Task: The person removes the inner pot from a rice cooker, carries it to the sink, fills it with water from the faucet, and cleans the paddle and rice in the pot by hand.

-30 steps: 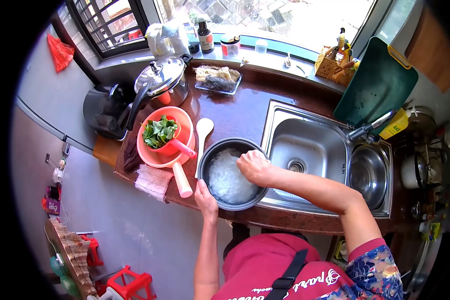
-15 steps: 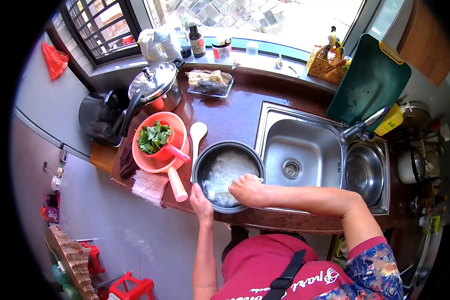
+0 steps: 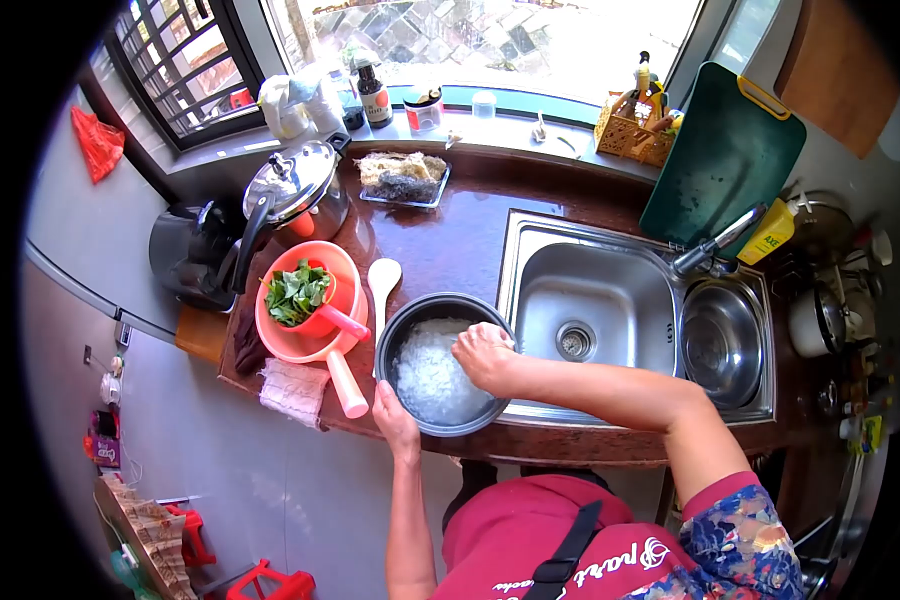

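A dark grey inner pot (image 3: pixel 384 350) stands at the counter's front edge, left of the sink. Inside it, white rice (image 3: pixel 432 372) lies in cloudy water. My left hand (image 3: pixel 398 425) grips the pot's near left rim, thumb up along the side. Over the right part of the pot, my right hand (image 3: pixel 485 358) is closed in a fist; whatever its fingers may hold is hidden. A white rice paddle (image 3: pixel 383 278) lies just left of the pot.
To the left, a pink basin (image 3: pixel 345 262) holds a pink scoop of green leaves (image 3: pixel 298 293). Behind it stands a pressure cooker (image 3: pixel 300 190). A steel sink (image 3: pixel 590 290) with a tap (image 3: pixel 715 240) is at the right, and a green chopping board (image 3: pixel 720 160) leans behind it.
My right fist has moved toward the far side of the pot, and the rice now shows more plainly. My left hand keeps its hold on the rim. The whole view has shifted slightly.
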